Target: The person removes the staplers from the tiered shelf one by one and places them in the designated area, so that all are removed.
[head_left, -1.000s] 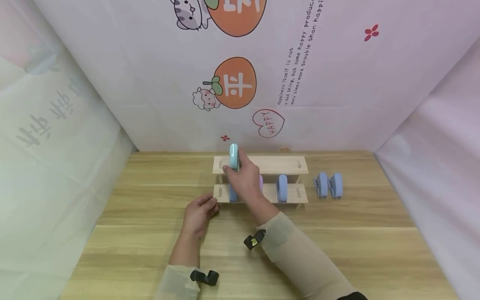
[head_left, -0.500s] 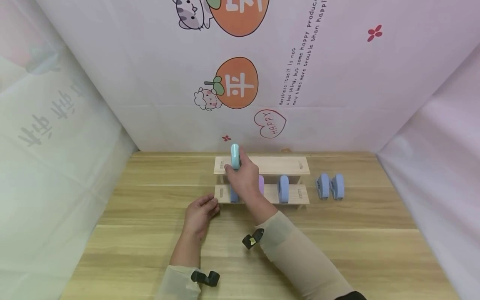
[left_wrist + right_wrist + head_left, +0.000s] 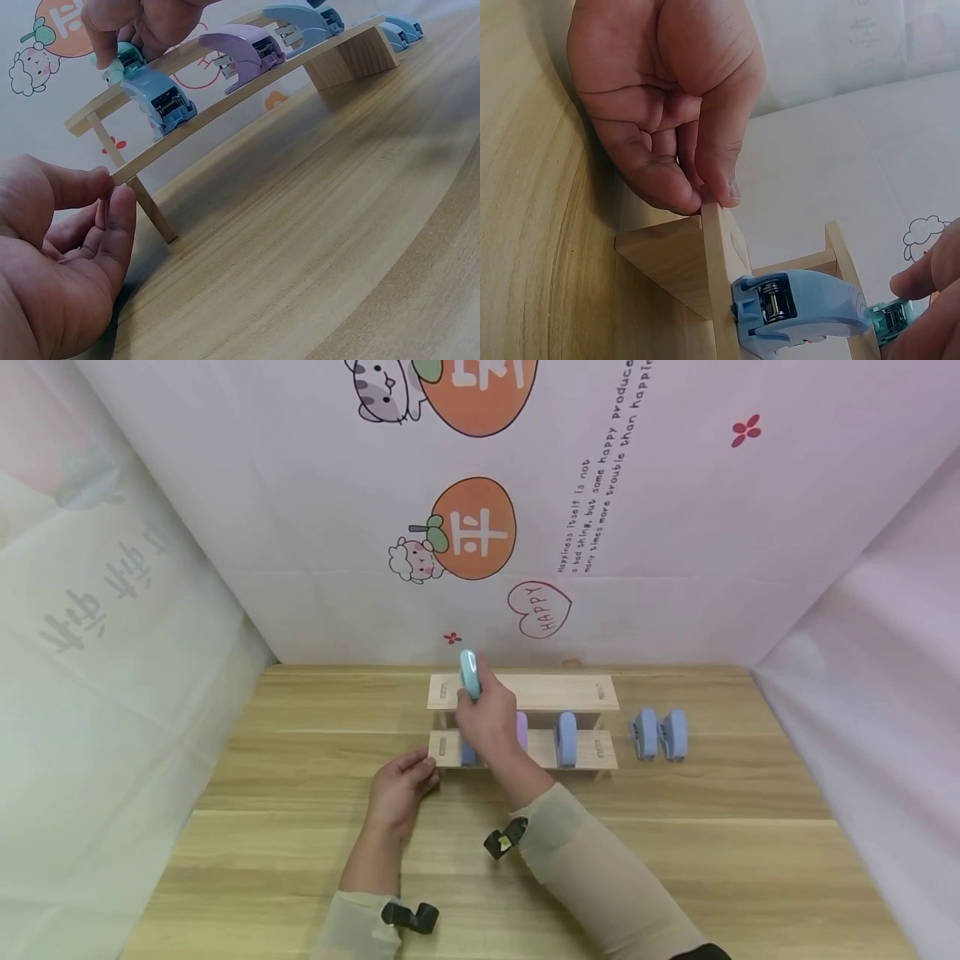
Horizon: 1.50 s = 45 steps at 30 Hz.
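My right hand (image 3: 489, 714) holds a turquoise stapler (image 3: 469, 674) over the left part of the upper tier (image 3: 555, 692) of a wooden two-step rack. In the right wrist view part of that stapler (image 3: 891, 321) shows by the fingers. My left hand (image 3: 401, 789) pinches the left front corner of the lower tier (image 3: 540, 750) between thumb and fingers, plain in the left wrist view (image 3: 71, 247). On the lower tier stand a blue stapler (image 3: 161, 101) at left, a purple stapler (image 3: 244, 54) in the middle and another blue stapler (image 3: 566, 739) at right.
Two more blue staplers (image 3: 660, 733) stand side by side on the wooden table (image 3: 712, 860), right of the rack. A printed white cloth (image 3: 645, 610) hangs right behind the table's far edge, with pale cloth walls (image 3: 135, 693) on both sides.
The turquoise stapler has turned slightly, its top leaning left, and the right thumb has shifted a little right. The left hand stays on the rack's corner.
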Each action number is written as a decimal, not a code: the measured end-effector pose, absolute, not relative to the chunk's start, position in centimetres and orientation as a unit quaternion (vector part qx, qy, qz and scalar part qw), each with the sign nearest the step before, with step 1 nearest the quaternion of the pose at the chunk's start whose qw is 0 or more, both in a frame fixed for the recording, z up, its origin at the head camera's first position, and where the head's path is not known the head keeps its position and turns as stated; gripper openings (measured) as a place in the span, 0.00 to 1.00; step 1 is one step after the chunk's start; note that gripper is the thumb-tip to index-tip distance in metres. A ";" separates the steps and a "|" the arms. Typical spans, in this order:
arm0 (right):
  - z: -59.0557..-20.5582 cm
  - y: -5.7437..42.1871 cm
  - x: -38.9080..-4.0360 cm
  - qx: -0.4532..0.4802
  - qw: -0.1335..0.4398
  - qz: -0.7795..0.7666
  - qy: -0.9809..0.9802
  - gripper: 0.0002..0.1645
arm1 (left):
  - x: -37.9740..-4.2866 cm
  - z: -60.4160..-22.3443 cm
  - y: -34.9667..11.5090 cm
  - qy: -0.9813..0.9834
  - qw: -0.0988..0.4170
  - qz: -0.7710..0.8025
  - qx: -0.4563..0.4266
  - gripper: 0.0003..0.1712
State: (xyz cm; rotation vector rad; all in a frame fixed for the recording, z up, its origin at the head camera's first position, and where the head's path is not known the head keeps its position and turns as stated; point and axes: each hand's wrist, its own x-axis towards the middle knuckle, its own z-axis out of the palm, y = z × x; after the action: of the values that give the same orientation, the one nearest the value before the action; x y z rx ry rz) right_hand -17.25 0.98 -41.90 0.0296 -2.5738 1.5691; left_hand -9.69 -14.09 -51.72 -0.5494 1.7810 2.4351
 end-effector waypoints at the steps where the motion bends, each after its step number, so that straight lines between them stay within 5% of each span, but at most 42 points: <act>1: -41.9 1.0 -17.2 0.012 0.064 0.519 -0.853 0.41 | -9.7 -51.7 -14.1 0.581 0.038 0.793 -0.179 0.21; 45: -40.5 3.4 -16.2 -0.006 0.082 0.548 -0.833 0.38 | -9.7 -51.5 -13.9 0.564 0.037 0.803 -0.190 0.20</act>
State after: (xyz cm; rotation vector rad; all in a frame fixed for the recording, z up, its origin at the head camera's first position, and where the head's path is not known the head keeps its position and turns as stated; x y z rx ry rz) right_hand -16.23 3.41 -40.45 -0.0186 -2.4881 1.6365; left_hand -9.65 -13.90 -51.55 -0.5848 1.7306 2.4650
